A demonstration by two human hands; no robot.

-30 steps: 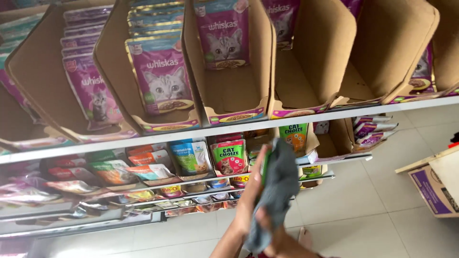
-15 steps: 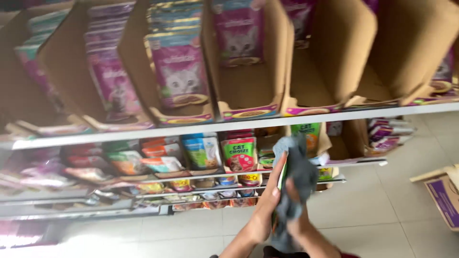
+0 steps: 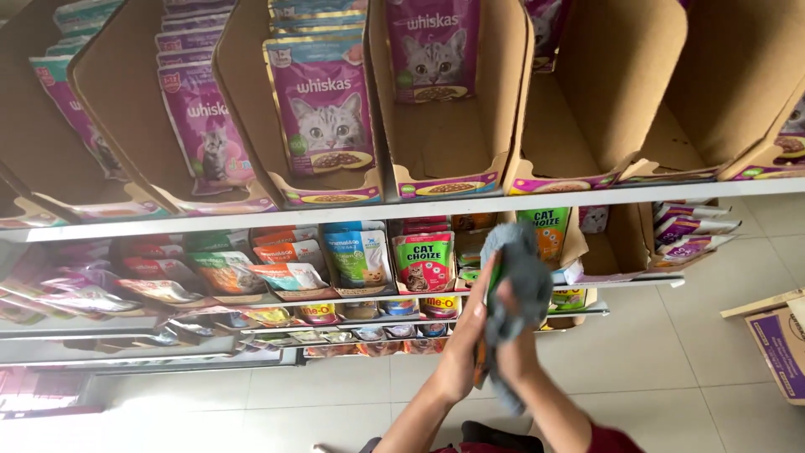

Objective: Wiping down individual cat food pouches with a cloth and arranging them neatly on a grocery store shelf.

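My left hand point(image 3: 464, 348) grips a thin pouch point(image 3: 480, 367) seen edge-on, with orange and green edges, held up in front of the lower shelves. My right hand point(image 3: 510, 335) presses a grey cloth point(image 3: 524, 273) against the pouch's right side. The cloth drapes over the pouch's top and hides most of its face. Both forearms rise from the bottom middle of the view.
Open cardboard display boxes point(image 3: 457, 143) on the white top shelf point(image 3: 402, 208) hold purple cat-food pouches point(image 3: 323, 105); two boxes at the right look nearly empty. Lower shelves carry several colourful pouches point(image 3: 423, 262). A cardboard carton point(image 3: 780, 344) stands on the tiled floor at the right.
Both hands, with the pouch and cloth, stay together before the lower shelves. The cloth has shifted over the pouch's top. My view has moved slightly along the shelves.
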